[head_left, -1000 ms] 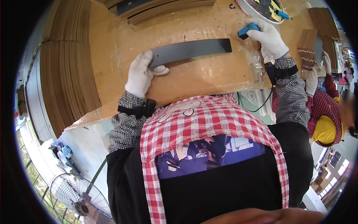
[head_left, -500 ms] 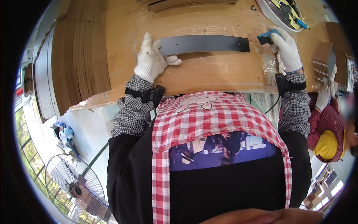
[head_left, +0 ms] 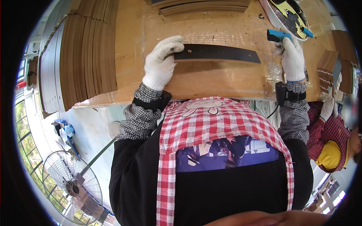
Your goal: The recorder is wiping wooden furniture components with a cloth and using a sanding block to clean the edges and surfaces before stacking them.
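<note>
My left hand point(head_left: 161, 60), in a white knit glove, pinches the left end of a long dark strip point(head_left: 218, 53). The strip has small holes and a brown lower edge, and it is tilted above the table. My right hand point(head_left: 292, 56), also gloved, holds a small blue block with a dark smeared end point(head_left: 278, 35), off to the right of the strip. Just beyond that hand stands a white oval tub point(head_left: 272, 16) with yellow and black smeared material inside. A second blue piece point(head_left: 307, 32) rests at the tub's near edge.
Tall stacks of brown boards point(head_left: 88, 56) fill the left of the wooden table point(head_left: 203, 81). More brown strips point(head_left: 203, 8) lie at the far side. On the right are stacked brown pieces point(head_left: 327, 69) and a co-worker's gloved hand point(head_left: 327, 109). A standing fan point(head_left: 71, 188) is at lower left.
My left hand has gone from fingers spread at the strip's end to gripping it, and the strip is now tilted, its brown edge showing. My right hand has turned the blue block slightly.
</note>
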`<state>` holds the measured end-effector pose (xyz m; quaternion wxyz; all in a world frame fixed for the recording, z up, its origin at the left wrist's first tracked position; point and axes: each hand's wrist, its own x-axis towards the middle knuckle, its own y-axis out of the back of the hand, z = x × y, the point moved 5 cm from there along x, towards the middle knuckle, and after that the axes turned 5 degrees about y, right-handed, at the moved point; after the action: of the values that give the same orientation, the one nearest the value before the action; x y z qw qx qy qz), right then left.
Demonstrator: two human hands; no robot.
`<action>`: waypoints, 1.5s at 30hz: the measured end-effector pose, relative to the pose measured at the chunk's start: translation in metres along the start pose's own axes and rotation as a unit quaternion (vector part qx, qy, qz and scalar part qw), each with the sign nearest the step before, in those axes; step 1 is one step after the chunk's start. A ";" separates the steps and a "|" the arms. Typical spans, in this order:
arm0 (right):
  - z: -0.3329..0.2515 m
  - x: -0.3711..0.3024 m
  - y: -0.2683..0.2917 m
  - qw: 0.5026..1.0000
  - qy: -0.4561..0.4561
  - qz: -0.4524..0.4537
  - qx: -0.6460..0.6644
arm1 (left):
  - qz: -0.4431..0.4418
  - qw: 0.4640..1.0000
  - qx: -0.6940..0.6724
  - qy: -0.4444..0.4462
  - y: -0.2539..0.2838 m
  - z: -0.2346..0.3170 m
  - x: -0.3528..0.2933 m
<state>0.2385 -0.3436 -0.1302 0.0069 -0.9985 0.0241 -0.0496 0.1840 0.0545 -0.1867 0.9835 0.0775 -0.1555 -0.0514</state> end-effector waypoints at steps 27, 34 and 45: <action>0.026 -0.018 -0.012 0.969 0.085 -0.001 -0.234 | 0.057 0.883 -0.323 0.334 -0.009 -0.032 -0.010; 0.016 -0.039 -0.038 0.997 0.002 -0.049 -0.052 | 0.029 0.896 -0.365 0.250 0.006 -0.016 0.002; -0.051 -0.039 -0.110 0.985 0.159 0.073 0.004 | 0.117 0.792 -0.541 0.259 -0.018 0.023 0.021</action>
<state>0.1999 -0.2329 -0.0815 0.0103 -0.9735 0.0973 -0.2068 0.1956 0.0305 -0.1617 0.8667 -0.4755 0.1506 0.0105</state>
